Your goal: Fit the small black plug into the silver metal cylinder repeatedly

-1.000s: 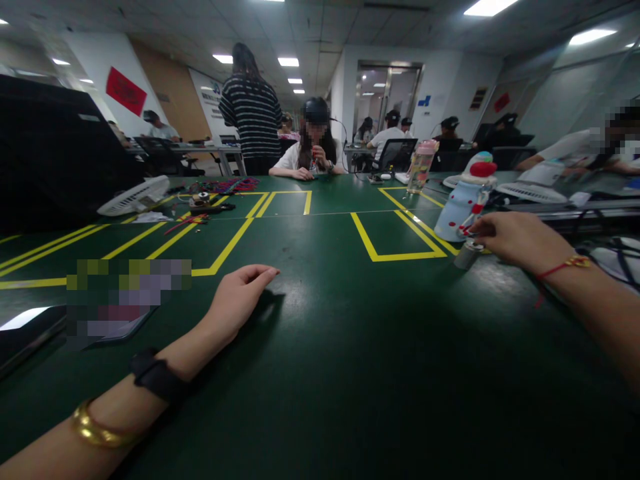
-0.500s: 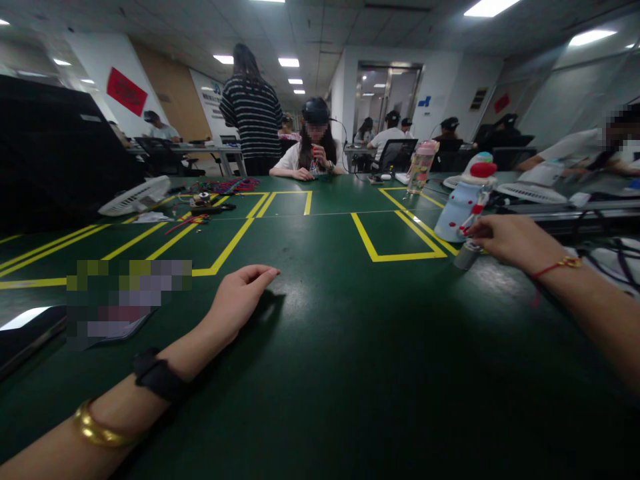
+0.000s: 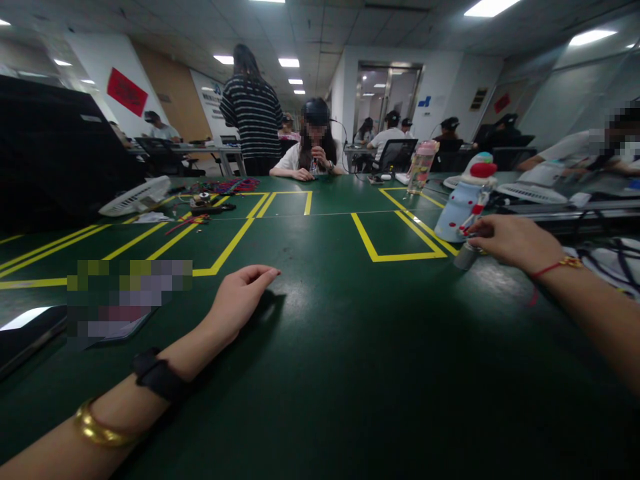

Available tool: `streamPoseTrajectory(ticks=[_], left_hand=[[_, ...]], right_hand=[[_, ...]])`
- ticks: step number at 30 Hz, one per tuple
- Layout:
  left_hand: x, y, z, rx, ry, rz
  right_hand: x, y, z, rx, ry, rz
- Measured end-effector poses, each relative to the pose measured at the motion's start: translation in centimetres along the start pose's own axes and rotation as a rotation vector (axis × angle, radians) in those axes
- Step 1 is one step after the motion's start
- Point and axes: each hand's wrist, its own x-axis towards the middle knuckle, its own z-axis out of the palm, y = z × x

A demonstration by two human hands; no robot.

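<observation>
My right hand point(image 3: 515, 241) pinches the top of a small silver cylinder point(image 3: 467, 256) between thumb and fingers at the right of the green table point(image 3: 340, 360). The cylinder is tilted and its lower end is at the tabletop; the fingers hide its top. Just behind it stands a light blue bottle point(image 3: 453, 212) with red decorations and a red part near its top. My left hand point(image 3: 239, 297) rests toward the left of the table, fingers and thumb pressed together, with nothing visible in them.
Yellow tape point(image 3: 410, 256) marks rectangles on the table. At left lie a phone point(image 3: 30, 340), a blurred-out item, loose wires point(image 3: 187, 223) and a white fan point(image 3: 137, 195). A pink-lidded bottle point(image 3: 421, 167) stands farther back. A co-worker point(image 3: 313, 143) sits opposite; cables point(image 3: 613, 257) lie right.
My right hand and wrist have shifted very slightly, still pinching the cylinder. My left hand has not moved.
</observation>
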Motion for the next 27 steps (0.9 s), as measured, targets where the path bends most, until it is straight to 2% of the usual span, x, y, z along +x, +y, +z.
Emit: streamPoseTrajectory(ticks=[7, 13, 16, 19, 21, 24, 27], left_hand=[[0.1, -0.2, 0.0, 0.017, 0.009, 0.005], [0.0, -0.3, 0.2, 0.007, 0.019, 0.015], [0.0, 0.0, 0.2, 0.001, 0.024, 0.02], [-0.1, 0.3, 0.2, 0.003, 0.036, 0.007], [-0.2, 0.4, 0.3, 0.002, 0.04, -0.002], [-0.2, 0.4, 0.2, 0.001, 0.022, -0.005], [-0.1, 0.4, 0.2, 0.004, 0.013, -0.005]], right_hand=[[0.4, 0.4, 0.2, -0.083, -0.14, -0.049], [0.2, 0.2, 0.9, -0.079, -0.083, -0.048], [-0.1, -1.0, 0.9, -0.041, -0.01, -0.063], [-1.8, -4.5, 0.6, 0.079, 0.052, -0.151], [-4.2, -8.1, 0.3, 0.338, 0.059, -0.295], [-9.1, -13.8, 0.2, 0.768, -0.022, -0.604], [-13.1, -17.5, 0.8, 0.905, -0.106, -0.816]])
